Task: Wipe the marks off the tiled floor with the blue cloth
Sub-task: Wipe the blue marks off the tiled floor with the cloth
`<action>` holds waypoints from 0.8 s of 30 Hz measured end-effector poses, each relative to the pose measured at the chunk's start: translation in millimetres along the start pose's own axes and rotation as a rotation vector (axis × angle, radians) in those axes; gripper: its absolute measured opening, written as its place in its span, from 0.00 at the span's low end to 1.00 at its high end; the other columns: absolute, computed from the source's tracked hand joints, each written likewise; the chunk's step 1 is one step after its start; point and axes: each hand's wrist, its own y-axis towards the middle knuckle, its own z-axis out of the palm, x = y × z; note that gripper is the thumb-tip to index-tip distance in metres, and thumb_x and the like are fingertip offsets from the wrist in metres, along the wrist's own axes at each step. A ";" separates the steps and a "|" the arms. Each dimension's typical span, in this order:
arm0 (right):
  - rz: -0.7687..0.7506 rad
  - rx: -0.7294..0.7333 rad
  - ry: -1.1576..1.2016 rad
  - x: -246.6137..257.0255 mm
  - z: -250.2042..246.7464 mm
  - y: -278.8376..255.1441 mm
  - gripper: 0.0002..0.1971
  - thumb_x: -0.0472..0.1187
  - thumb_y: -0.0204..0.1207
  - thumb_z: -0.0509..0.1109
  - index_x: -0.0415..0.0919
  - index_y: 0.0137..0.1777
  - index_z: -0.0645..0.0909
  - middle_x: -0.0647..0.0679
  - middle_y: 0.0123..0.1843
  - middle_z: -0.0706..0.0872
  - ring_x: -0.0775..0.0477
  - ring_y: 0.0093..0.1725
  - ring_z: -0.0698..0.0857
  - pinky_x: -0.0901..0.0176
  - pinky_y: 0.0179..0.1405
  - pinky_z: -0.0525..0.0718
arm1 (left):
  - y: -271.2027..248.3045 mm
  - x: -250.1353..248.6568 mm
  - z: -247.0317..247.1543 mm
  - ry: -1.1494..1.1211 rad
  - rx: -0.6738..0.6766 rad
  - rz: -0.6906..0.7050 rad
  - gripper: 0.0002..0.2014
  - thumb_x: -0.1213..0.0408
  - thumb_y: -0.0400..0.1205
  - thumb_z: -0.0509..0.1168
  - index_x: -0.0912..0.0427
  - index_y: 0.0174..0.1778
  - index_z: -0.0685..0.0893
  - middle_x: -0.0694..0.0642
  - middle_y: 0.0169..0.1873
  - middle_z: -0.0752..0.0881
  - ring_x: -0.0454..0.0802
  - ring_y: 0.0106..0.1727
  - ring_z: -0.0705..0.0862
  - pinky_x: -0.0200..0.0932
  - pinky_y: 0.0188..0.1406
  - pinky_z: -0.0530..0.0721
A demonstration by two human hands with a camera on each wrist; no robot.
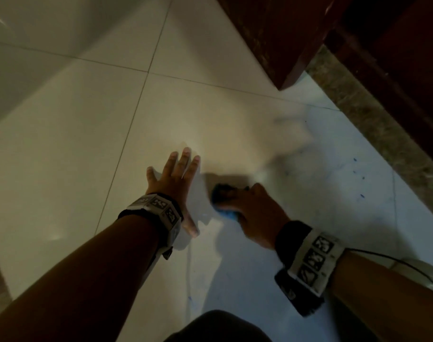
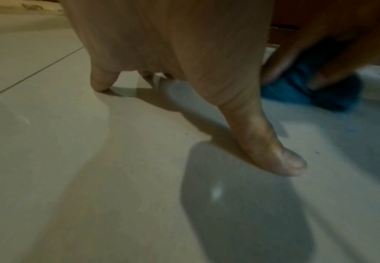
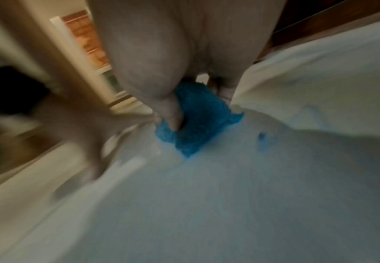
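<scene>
So the blue cloth (image 1: pixel 224 202) is bunched up small under the right hand (image 1: pixel 256 213), pressed onto the tiled floor (image 1: pixel 69 134); the fingers (image 1: pixel 231 193) curl over the top of it and the thumb (image 3: pixel 173 113) digs into the near side, so the wad sits between thumb and fingers with a bit of blue poking out toward the wrist; it's just beside the left hand (image 1: pixel 172 178), not touching it as far as I can tell.

Counts: one cloth, two hands, and a scatter of small blue marks (image 1: pixel 358 177) out to the right of the cloth, near the speckled stone strip (image 1: pixel 373 124); I make out roughly five or six dashes there, but the shot's blurry so don't hold me to it; there's also a faint blue line (image 1: pixel 190 275) running along the floor below the left hand.

Left hand is spread flat, fingers straight and apart, palm down on the tile; the wrist view shows the thumb (image 2: pixel 272 153) and fingertips touching the floor, holding nothing; right hand is closed tight round the cloth; dark wooden furniture (image 1: pixel 282 33) stands at the top right.
</scene>
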 end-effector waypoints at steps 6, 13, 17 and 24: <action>0.443 -0.202 -0.036 -81.4 -37.4 9.6 0.25 0.31 0.74 0.64 0.50 0.70 0.76 0.47 0.76 0.73 0.39 0.72 0.74 0.56 0.67 0.62 | -1.7 0.9 0.2 -0.014 -0.005 -0.004 0.81 0.37 0.50 0.83 0.46 0.78 0.21 0.48 0.78 0.21 0.53 0.81 0.26 0.74 0.76 0.45; 0.096 0.000 -0.089 -25.2 -8.8 -15.2 0.22 0.44 0.79 0.52 0.52 0.69 0.79 0.52 0.74 0.76 0.34 0.57 0.76 0.49 0.59 0.69 | -0.9 -1.9 -1.2 0.006 -0.006 -0.023 0.81 0.37 0.51 0.83 0.46 0.79 0.22 0.49 0.79 0.22 0.54 0.82 0.28 0.75 0.76 0.47; 0.270 -0.202 0.024 -85.3 -38.9 -10.2 0.22 0.40 0.72 0.57 0.49 0.64 0.81 0.40 0.72 0.78 0.34 0.69 0.76 0.45 0.74 0.66 | -0.6 -4.1 -0.2 0.055 -0.022 -0.035 0.80 0.34 0.51 0.81 0.47 0.79 0.22 0.50 0.80 0.23 0.55 0.83 0.30 0.76 0.77 0.50; 0.085 -0.026 -0.140 -30.7 -12.5 -31.1 0.22 0.38 0.80 0.55 0.52 0.73 0.74 0.53 0.77 0.71 0.33 0.62 0.77 0.48 0.58 0.67 | -11.4 -17.1 -22.6 0.053 -0.088 -0.022 0.68 0.33 0.61 0.76 0.48 0.84 0.34 0.51 0.84 0.35 0.55 0.85 0.37 0.73 0.78 0.42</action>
